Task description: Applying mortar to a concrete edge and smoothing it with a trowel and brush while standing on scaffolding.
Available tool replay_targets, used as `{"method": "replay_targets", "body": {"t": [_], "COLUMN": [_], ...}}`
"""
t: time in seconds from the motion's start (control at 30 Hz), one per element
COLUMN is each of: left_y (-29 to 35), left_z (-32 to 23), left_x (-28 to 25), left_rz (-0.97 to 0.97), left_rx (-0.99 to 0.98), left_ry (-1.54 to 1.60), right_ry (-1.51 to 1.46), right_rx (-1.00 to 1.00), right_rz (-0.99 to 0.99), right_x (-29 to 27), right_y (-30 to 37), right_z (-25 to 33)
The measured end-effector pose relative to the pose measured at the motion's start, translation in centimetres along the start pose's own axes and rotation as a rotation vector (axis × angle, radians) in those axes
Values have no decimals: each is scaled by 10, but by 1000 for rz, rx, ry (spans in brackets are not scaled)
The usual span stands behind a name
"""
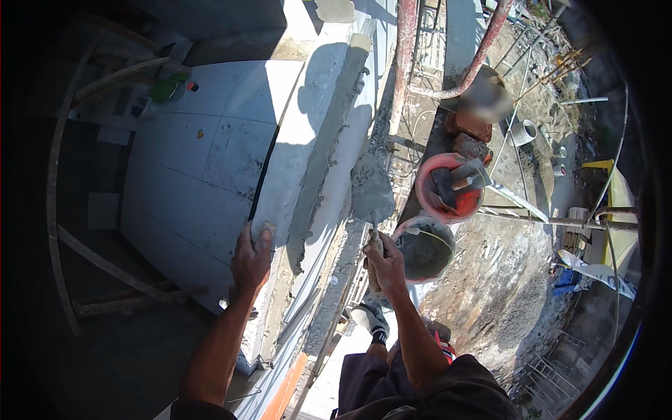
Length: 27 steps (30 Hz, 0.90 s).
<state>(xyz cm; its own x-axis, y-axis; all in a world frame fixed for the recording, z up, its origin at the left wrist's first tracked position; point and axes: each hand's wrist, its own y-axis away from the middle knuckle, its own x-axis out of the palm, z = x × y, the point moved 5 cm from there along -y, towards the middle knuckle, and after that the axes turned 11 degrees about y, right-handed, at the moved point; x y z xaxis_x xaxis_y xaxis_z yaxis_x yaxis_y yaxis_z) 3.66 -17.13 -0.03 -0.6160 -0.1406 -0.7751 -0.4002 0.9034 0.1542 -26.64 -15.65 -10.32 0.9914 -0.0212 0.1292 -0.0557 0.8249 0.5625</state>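
Note:
My right hand [385, 262] is closed around the handle of a trowel [372, 189], whose blade points away from me. Grey wet mortar seems to cover the blade. Left of it runs a pale wall ledge [283, 175] with a rough strip of grey mortar [325, 140] along it. On the ledge's left edge rests my left hand [252, 260], thumb and forefinger apart, holding nothing I can see; its other fingers are partly hidden. A bucket of grey mortar [423, 253] hangs or stands just right of my right hand.
Beyond the mortar bucket is a red bucket [422, 192] with tools in it. Red-painted scaffold tubing [404, 63] rises ahead, near some bricks [474, 127]. Left of the ledge lies a pale tiled surface [234, 150]. Rough ground with debris [504, 280] spreads below right. My shoe [369, 320] is close to the wall.

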Motion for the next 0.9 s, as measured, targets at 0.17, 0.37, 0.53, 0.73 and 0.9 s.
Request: {"method": "replay_targets", "body": {"t": [0.17,0.37,0.53,0.73,0.9], "left_y": [4,2,5,3,5], "left_z": [-10,-22,-7,-11,-14], "left_x": [-4,1,-5,-6,-4], "left_rz": [22,12,-24,-46,-57], "left_rx": [-58,-19,12,39,103], "left_ry": [-1,-37,-37,-19,-31], "right_ry": [62,167,179,-132,-159], "right_rx": [-280,-369,-37,-108,3], "right_rz": [-178,-425,-145,-59,189], "right_x": [27,86,111,58,22], "right_y": [16,-19,-65,-73,-103], "right_z": [78,138,158,176,173]}}
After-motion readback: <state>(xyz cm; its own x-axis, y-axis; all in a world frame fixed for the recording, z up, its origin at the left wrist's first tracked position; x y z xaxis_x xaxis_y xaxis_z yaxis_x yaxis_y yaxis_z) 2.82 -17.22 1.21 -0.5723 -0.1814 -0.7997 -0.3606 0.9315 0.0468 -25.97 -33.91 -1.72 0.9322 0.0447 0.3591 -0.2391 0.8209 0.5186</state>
